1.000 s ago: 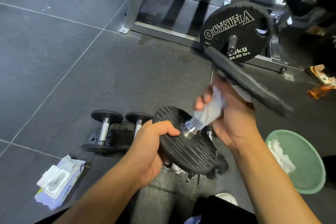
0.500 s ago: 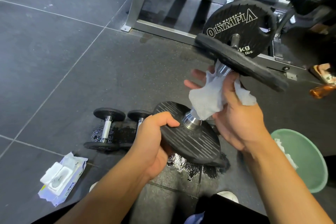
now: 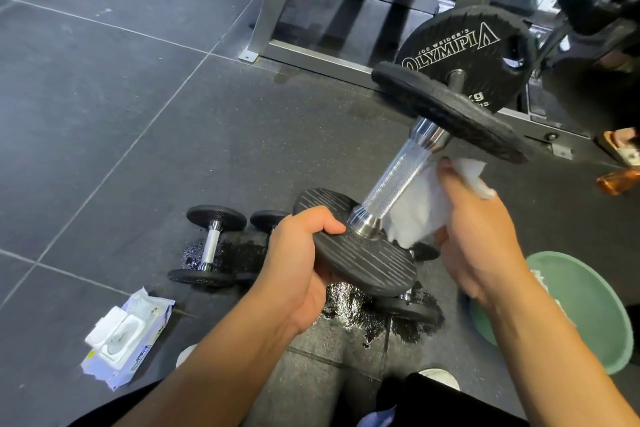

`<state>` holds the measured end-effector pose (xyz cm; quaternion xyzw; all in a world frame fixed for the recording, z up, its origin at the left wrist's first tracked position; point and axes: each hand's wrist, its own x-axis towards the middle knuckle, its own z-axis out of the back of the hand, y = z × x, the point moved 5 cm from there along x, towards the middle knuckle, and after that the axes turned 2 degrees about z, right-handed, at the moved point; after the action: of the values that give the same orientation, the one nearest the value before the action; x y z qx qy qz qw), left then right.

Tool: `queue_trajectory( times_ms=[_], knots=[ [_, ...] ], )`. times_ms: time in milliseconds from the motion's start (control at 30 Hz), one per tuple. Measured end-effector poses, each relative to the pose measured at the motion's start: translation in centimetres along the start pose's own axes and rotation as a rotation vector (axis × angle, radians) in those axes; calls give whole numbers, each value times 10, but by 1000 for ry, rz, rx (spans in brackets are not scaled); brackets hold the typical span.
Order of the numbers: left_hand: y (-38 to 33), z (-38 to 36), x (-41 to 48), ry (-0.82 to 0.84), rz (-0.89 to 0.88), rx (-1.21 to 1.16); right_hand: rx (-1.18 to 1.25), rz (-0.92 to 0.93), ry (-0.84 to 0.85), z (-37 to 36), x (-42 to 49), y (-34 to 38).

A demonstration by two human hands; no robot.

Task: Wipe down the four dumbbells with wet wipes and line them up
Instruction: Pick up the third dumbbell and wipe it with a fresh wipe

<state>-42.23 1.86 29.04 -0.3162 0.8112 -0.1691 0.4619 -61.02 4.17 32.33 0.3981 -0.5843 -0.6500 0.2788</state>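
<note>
Clamping left hand fingers round the tilted dumbbell's lower plate; pinching a white wipe in the right hand, just beside its handle.

Black dumbbell aloft, tilted; white wipe beside chrome handle.

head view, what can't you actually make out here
Head view:
- Second floor dumbbell: mostly behind the left hand.
- Third floor dumbbell: mostly under the held dumbbell.
- Olympia plate weight print: partly covered by the held dumbbell.
- Green bin contents: blocked by the right forearm.
</note>
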Motion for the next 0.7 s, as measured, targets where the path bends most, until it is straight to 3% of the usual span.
queue_trajectory(
  times_ms=[100,267,400,567,700],
  knots=[
    [-3,-2,0,2,-17,6,179,-44,249,-11,-8,-5],
    [-7,1,2,-21,-39,9,-203,58,601,-17,-23,-8],
    [-8,4,2,-3,-38,-12,-489,120,426,-2,-16,-1],
    [-11,0,0,31,-78,-1,-430,111,345,-15,-20,0],
    [-14,1,1,-1,-209,48,-424,104,253,-32,-24,-5]
  ],
)
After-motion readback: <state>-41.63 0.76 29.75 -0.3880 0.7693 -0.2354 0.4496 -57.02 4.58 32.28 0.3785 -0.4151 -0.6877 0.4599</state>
